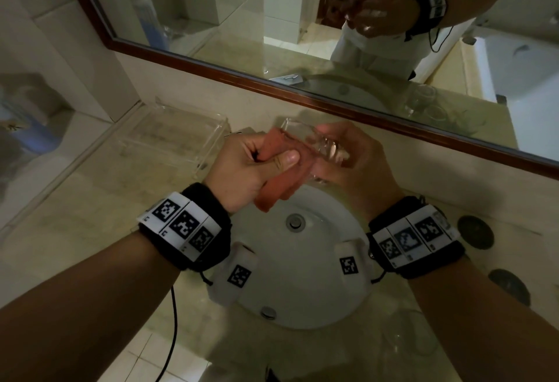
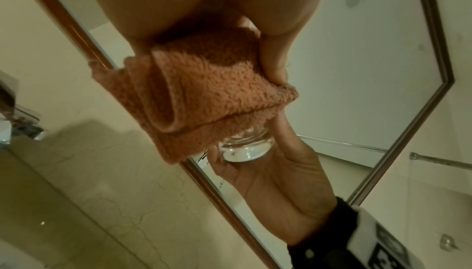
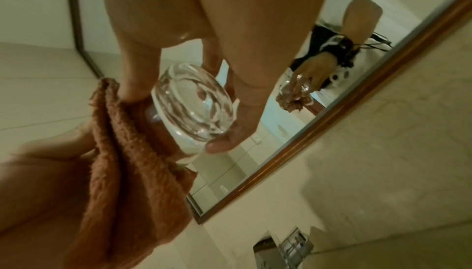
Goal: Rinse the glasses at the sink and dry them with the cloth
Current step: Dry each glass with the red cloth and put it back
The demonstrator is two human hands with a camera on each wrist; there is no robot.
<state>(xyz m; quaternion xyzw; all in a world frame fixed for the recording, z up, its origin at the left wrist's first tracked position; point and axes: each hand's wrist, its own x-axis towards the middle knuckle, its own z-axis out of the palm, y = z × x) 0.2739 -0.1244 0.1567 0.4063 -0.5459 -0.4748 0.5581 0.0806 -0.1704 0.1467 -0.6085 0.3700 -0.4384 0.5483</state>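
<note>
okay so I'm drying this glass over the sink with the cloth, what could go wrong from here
1. The glass is held only by the right hand's fingertips, which look wet; a hard wipe could make it slip.
2. It sits above the sink, so a drop would likely hit the hard basin.
3. The left hand grips the cloth bunched in folds, so parts of the glass may stay damp.
</note>
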